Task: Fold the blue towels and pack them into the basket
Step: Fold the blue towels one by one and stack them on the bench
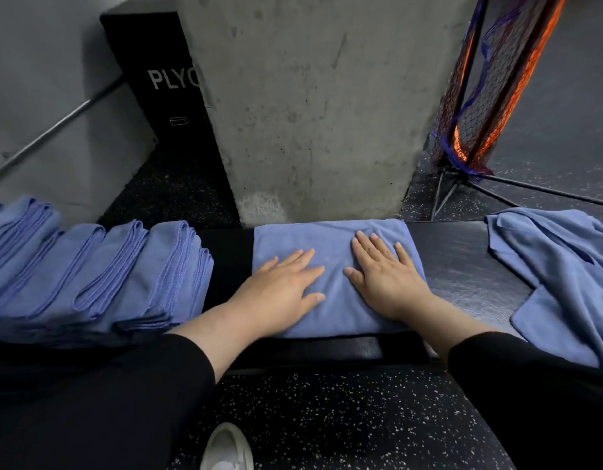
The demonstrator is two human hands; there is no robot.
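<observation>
A folded blue towel (330, 242) lies flat in the middle of a dark bench (463, 266). My left hand (279, 286) rests flat on its left half with fingers straight. My right hand (385, 276) presses flat on its right half, fingers spread. To the left, several folded blue towels (100, 276) lie in an overlapping row. At the right end of the bench sits a loose pile of unfolded blue towels (565, 276). No basket is in view.
A concrete pillar (320, 106) rises just behind the bench. A black plyo box (164, 96) leans behind it on the left. An orange and black net on a metal stand (480, 96) is at the back right. My white shoe (227, 449) is on the speckled floor.
</observation>
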